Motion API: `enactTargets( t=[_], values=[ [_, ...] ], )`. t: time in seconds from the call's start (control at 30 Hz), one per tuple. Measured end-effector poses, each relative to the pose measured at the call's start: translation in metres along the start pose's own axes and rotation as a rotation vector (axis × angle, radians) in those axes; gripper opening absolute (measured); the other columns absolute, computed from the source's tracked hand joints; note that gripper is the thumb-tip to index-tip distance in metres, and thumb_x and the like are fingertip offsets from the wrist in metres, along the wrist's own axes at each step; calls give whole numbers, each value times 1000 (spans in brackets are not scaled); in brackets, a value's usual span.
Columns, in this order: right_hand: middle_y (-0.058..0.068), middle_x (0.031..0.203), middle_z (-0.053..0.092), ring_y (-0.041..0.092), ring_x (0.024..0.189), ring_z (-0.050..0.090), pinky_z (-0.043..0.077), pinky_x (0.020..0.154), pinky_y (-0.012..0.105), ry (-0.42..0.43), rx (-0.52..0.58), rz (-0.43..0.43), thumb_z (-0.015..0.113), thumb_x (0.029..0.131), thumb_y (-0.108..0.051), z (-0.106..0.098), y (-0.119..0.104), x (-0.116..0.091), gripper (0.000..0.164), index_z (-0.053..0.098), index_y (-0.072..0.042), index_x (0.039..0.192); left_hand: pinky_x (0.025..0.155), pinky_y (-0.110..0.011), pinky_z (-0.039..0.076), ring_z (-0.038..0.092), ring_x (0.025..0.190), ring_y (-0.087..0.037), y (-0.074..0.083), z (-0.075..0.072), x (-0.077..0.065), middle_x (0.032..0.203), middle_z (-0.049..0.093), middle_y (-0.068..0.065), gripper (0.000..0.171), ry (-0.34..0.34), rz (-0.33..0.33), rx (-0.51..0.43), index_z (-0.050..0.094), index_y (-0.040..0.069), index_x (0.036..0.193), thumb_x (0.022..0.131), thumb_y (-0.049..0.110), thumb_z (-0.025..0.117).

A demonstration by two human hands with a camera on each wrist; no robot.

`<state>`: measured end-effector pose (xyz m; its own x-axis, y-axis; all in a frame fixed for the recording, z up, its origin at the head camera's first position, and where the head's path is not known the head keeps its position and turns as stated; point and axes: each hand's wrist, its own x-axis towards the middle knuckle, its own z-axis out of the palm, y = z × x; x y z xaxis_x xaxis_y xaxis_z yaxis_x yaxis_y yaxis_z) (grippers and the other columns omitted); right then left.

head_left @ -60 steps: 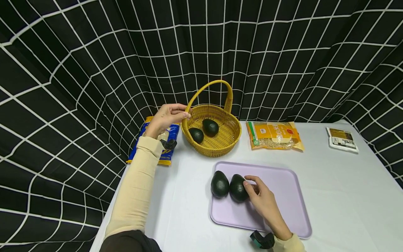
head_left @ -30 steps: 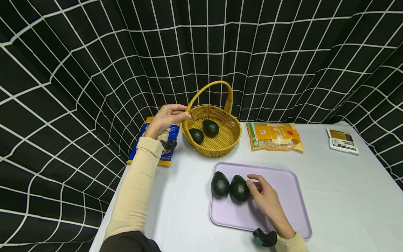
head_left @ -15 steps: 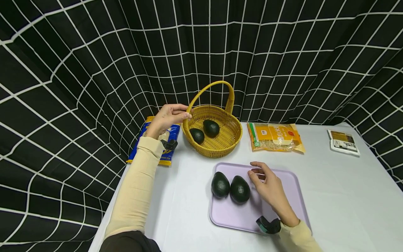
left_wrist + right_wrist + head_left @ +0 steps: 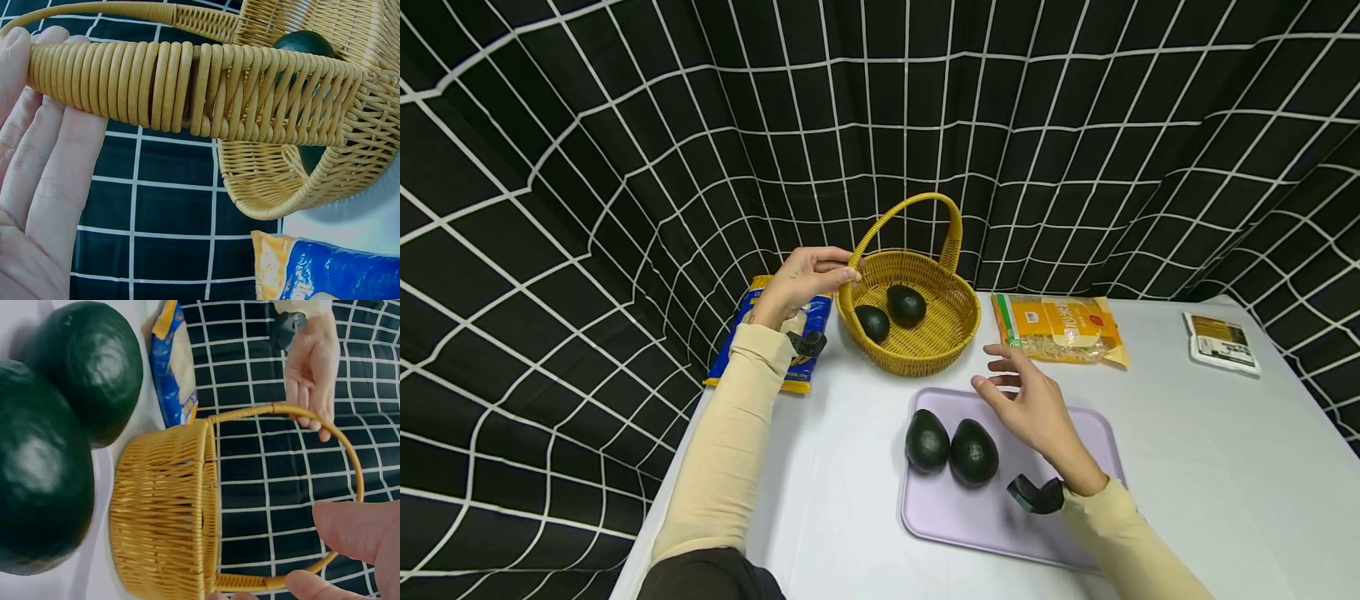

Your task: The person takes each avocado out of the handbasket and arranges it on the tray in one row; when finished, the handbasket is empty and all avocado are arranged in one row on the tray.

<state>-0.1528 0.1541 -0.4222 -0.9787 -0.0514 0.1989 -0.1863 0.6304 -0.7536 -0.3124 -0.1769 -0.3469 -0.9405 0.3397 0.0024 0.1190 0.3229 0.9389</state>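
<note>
The yellow wicker basket (image 4: 913, 363) stands at the back, with two dark green avocados (image 4: 906, 306) inside. My left hand (image 4: 801, 282) holds the left side of its arched handle (image 4: 112, 81) between thumb and fingers. Below it on the table is a lilac tray (image 4: 970, 525). Two more avocados, one on the left (image 4: 927, 442) and one beside it (image 4: 973, 452), lie close together on the tray's left half. My right hand (image 4: 1033, 407) is over the tray's far edge, fingers loosely bent and apart, holding nothing. In the right wrist view its thumb and fingertips overlap the basket handle.
A blue and yellow packet (image 4: 816, 321) lies under the left forearm, left of the basket. To the basket's right is an orange food packet (image 4: 1063, 329), and farther right a small white and brown pouch (image 4: 1222, 343). A black gridded curtain (image 4: 917, 108) hangs behind the white table.
My right hand has come away from the right-hand avocado and moved up toward the back edge of the tray. The avocados stay on the tray. My left hand keeps its hold on the handle.
</note>
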Motion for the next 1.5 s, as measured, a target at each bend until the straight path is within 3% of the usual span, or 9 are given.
enactTargets(
  t=[0.2, 0.53, 0.93, 1.5],
  values=[
    [21, 117, 70, 33, 99, 72, 60, 87, 51, -11, -3, -35, 73, 95, -27, -1, -5, 15, 47, 56, -13, 136, 93, -39, 59, 73, 100, -18, 0, 0, 1, 111, 77, -12, 35, 5, -2, -18, 66, 5, 129, 97, 18, 70],
    [24, 120, 68, 38, 102, 71, 59, 88, 53, -40, 9, -36, 71, 96, -28, -1, -11, 48, 48, 54, -12, 138, 102, -49, 53, 72, 106, -19, -1, 1, 1, 114, 76, -11, 38, -4, -9, -8, 64, 4, 132, 97, 19, 70],
    [21, 116, 67, 39, 104, 69, 58, 87, 53, -80, -64, -71, 70, 96, -31, 1, -24, 86, 48, 54, -13, 137, 98, -41, 57, 72, 105, -19, -1, 0, 0, 111, 77, -10, 35, 2, -7, -11, 66, 5, 130, 97, 18, 70],
    [24, 125, 65, 38, 107, 64, 57, 87, 52, -165, -165, -108, 70, 96, -29, 12, -31, 119, 53, 52, -6, 140, 97, -40, 58, 73, 104, -19, -1, 0, 0, 111, 77, -11, 35, -3, 13, -35, 66, 3, 129, 97, 15, 69]
  ],
)
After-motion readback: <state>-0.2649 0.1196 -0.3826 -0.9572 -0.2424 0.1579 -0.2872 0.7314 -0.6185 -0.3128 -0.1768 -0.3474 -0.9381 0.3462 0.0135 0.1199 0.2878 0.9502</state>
